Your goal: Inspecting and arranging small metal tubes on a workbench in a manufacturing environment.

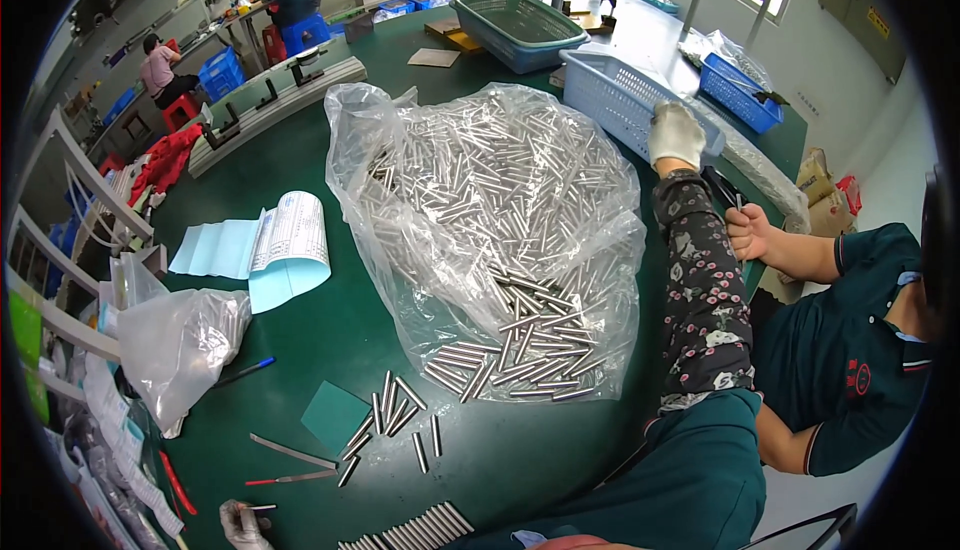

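My right hand (677,134), in a white glove and flowered sleeve, is stretched far out and closed on the near rim of a light blue perforated basket (607,93). At the lower left, my gloved left hand (240,525) pinches a slim metal pin (262,507). Between my arms, a big clear plastic bag (370,140) lies spread with a heap of steel pins (500,175) on it. Several loose pins (420,452) lie nearer to me, by a green square (335,416). A row of pins (425,528) lies side by side at the near edge.
A blue-green tub (520,35) stands behind the basket. On the left are papers (290,240), a filled plastic bag (185,345), a blue pen (245,370) and red-handled tweezers (290,477). A co-worker (840,320) sits close at right, holding a dark object (722,188).
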A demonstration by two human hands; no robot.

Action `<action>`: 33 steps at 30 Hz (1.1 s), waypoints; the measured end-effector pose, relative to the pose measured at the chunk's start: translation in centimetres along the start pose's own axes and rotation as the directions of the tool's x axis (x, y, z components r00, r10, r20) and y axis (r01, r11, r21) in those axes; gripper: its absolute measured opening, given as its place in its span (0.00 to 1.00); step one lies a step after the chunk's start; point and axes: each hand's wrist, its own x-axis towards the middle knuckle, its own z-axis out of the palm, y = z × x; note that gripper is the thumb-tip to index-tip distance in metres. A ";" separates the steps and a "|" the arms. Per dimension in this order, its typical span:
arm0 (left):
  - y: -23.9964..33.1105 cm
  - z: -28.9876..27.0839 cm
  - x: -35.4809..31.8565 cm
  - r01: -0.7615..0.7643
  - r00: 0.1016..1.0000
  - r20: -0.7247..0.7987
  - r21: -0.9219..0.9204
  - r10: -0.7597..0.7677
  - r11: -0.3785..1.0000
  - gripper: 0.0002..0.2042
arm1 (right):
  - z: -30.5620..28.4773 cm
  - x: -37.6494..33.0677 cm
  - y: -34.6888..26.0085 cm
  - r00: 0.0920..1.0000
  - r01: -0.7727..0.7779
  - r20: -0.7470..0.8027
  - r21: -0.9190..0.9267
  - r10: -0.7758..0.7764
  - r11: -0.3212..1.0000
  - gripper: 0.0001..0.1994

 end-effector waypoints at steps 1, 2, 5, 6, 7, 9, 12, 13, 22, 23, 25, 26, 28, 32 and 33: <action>0.2 0.1 -0.2 -0.002 1.000 -0.010 0.037 0.002 0.999 0.14 | 0.3 0.2 -0.5 0.999 -0.044 -0.003 -0.006 0.044 0.999 0.08; 0.1 0.2 -0.2 0.002 1.000 -0.012 0.041 -0.001 0.999 0.14 | 0.6 0.3 -1.0 0.996 -0.088 -0.006 -0.012 0.088 0.996 0.08; -0.4 0.3 -0.1 0.009 0.996 -0.090 -0.003 -0.010 1.000 0.12 | 0.1 0.7 -2.3 0.990 -0.073 -0.121 -0.004 0.072 0.997 0.07; -0.3 0.3 -0.5 0.014 0.995 -0.095 0.005 -0.014 1.000 0.12 | 0.3 1.0 -2.7 0.987 -0.082 -0.137 0.034 0.086 0.996 0.07; 0.7 0.4 -0.8 0.005 0.996 -0.088 0.077 0.002 0.997 0.12 | 0.8 1.4 -3.2 0.986 -0.052 -0.156 0.050 0.059 0.997 0.06; 1.1 0.2 -1.0 -0.002 0.996 -0.085 0.154 0.016 0.988 0.12 | 1.5 1.4 -4.1 0.987 0.043 -0.154 -0.019 -0.046 0.999 0.07; 1.1 0.7 -0.7 0.015 0.995 -0.098 0.084 -0.007 0.996 0.12 | 4.4 1.8 -4.1 0.994 0.066 -0.089 -0.022 -0.067 0.998 0.08; 1.4 0.8 -0.9 0.001 0.996 -0.091 0.117 0.010 0.993 0.12 | 4.5 1.5 -4.3 0.998 0.057 0.006 0.017 -0.057 0.998 0.09; 0.3 0.6 -1.0 -0.067 0.994 -0.086 0.034 0.070 0.997 0.13 | -0.8 1.8 -1.5 0.968 0.210 0.120 0.084 -0.219 0.974 0.09; 0.0 0.5 -0.8 -0.042 0.998 -0.049 -0.022 0.041 0.999 0.12 | -1.0 1.5 -1.1 0.970 0.208 0.114 0.068 -0.215 0.976 0.08; -0.6 0.5 -0.4 -0.051 0.998 -0.046 -0.020 0.050 0.998 0.12 | -1.7 1.3 -0.8 0.980 0.155 0.122 0.025 -0.157 0.988 0.06; -0.7 0.6 -0.4 -0.059 0.997 -0.044 -0.005 0.059 0.998 0.12 | -1.9 1.5 -0.5 0.987 0.124 0.102 0.013 -0.124 0.992 0.07; -0.3 1.1 -0.3 -0.006 0.998 -0.069 -0.043 0.003 0.999 0.12 | -3.6 1.3 -0.4 0.995 0.019 0.096 0.008 -0.020 1.000 0.10; -0.7 0.7 -0.3 -0.059 0.997 -0.051 -0.034 0.057 0.998 0.10 | -4.4 1.8 0.0 1.000 -0.020 0.017 0.022 0.019 1.000 0.09; -0.8 0.7 -0.4 -0.054 0.998 -0.047 -0.033 0.052 0.998 0.10 | -4.6 1.9 -0.2 0.999 0.017 -0.033 0.013 -0.016 1.000 0.09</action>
